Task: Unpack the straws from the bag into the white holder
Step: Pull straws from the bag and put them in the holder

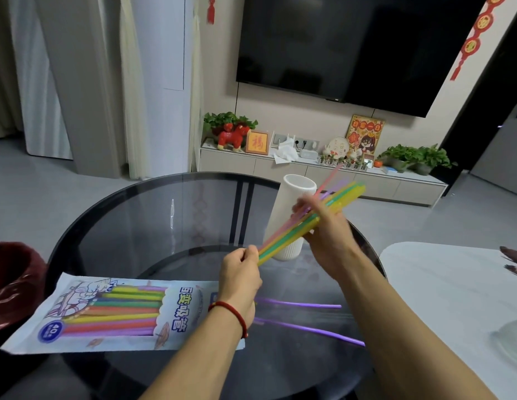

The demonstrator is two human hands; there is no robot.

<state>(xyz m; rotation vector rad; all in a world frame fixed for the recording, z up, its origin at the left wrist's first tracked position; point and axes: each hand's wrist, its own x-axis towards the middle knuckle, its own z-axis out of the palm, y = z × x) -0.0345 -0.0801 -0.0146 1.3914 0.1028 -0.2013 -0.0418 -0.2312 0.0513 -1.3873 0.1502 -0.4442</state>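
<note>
A bundle of coloured straws (342, 196) slants up to the right in front of the white ribbed holder (289, 209), which stands upright on the round glass table (153, 215). My right hand (323, 229) grips the bundle near its middle. My left hand (241, 269) pinches the bundle's lower end. The straw bag (113, 313) lies flat at the table's near left, with several straws still inside. Two purple straws (306, 306) lie loose on the glass below my arms.
A dark red cushion or seat (12, 284) sits at the far left. A white table (453, 298) edges in at the right. Behind the glass table are a low TV cabinet (323, 171) with plants and ornaments, and a wall-mounted screen.
</note>
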